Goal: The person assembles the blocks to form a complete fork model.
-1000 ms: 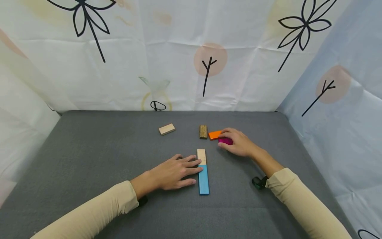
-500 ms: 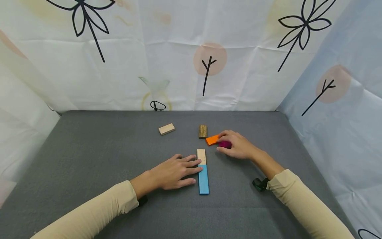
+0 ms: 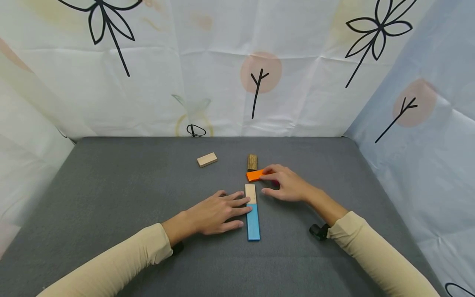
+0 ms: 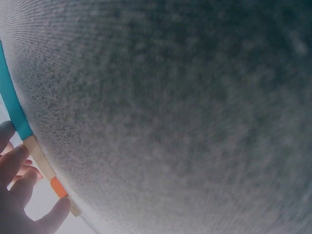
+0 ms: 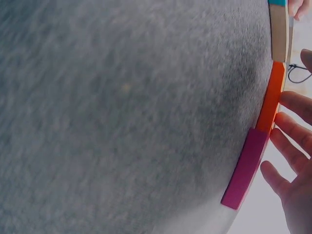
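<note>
row so far: blue block (image 3: 253, 221) and pale block (image 3: 250, 193) sit end to end on the counter (image 3: 111, 198)
left hand (image 3: 217, 213): flat and relaxed, fingertips against that row
right hand (image 3: 283, 185): straight fingers nudging orange block (image 3: 255, 175) and magenta block (image 5: 245, 167), orange just past the pale end
left to go, I'd guess: brown block (image 3: 252, 162) and tan block (image 3: 207, 159), both untouched

Magenta block (image 5: 244, 168) almost wholly hidden under right hand (image 3: 286, 186) in head view. Both wrist views blurred; left hand (image 4: 19, 195) and blue block (image 4: 12, 105) cut by frame edge. Orange block's (image 3: 255, 175) near end covered by fingers.
</note>
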`<state>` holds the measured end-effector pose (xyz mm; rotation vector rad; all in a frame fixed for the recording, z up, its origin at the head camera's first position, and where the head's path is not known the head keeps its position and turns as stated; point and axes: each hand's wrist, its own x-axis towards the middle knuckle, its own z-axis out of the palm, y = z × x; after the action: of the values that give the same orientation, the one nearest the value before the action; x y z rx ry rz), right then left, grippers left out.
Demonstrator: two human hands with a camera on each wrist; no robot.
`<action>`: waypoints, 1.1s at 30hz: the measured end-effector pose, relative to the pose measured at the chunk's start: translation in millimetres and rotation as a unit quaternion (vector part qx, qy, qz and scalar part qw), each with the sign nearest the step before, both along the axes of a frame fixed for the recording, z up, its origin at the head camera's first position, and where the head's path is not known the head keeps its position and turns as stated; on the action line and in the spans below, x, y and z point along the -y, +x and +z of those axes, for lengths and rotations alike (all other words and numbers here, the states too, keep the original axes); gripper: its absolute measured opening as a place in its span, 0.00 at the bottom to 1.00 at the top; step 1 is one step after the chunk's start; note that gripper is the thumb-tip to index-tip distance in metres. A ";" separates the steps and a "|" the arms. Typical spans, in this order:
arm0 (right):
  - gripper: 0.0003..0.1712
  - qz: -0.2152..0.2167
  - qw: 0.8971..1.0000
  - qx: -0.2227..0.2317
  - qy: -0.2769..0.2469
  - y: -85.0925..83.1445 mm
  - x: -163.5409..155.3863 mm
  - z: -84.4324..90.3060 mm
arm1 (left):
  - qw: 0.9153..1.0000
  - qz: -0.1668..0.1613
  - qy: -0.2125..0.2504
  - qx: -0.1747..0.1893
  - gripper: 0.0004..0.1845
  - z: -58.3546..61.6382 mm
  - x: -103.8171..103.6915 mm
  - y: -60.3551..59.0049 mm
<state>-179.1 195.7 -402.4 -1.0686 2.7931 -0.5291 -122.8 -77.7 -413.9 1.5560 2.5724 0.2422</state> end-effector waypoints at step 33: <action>0.31 0.014 1.000 0.004 -0.021 4.8 9.6 -5.1 | 1.000 -0.004 0.009 -0.009 0.27 -0.5 -1.2 -1.4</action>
<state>-174.3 186.1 -407.6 -1.1096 2.7679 -0.5906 -124.2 -76.5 -414.4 1.5818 2.5829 0.2526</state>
